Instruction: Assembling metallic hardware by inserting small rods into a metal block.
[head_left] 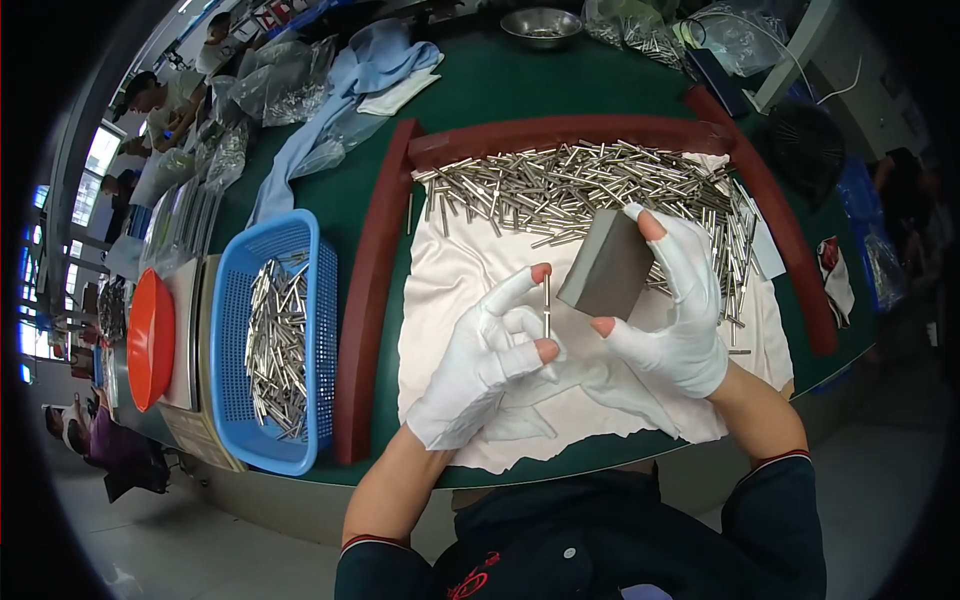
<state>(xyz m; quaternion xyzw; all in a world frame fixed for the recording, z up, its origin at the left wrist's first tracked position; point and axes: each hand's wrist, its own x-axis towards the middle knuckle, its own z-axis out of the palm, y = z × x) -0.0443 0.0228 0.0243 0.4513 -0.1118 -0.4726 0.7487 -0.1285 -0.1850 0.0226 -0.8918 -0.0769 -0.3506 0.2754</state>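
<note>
Both my hands wear white gloves with bare thumb and index fingertips. Between thumb and index finger, my left hand (485,350) pinches a slim metal pin (547,308) by its two ends, nearly upright. My right hand (680,310) grips a grey rectangular block (612,265), tilted, thumb at its lower edge and fingers at its upper right. The block is close to the pin, with a small gap between them. Under both hands lies a pale pink cloth (450,275). Beyond them, a heap of similar metal pins (580,180) spreads over the cloth.
A dark red frame (375,290) borders the cloth on the left, back and right. Left of it stands a blue plastic basket (325,350) holding many pins, then a red-orange bowl (150,340). A metal bowl (541,28) and plastic bags stand at the back. Other people sit far left.
</note>
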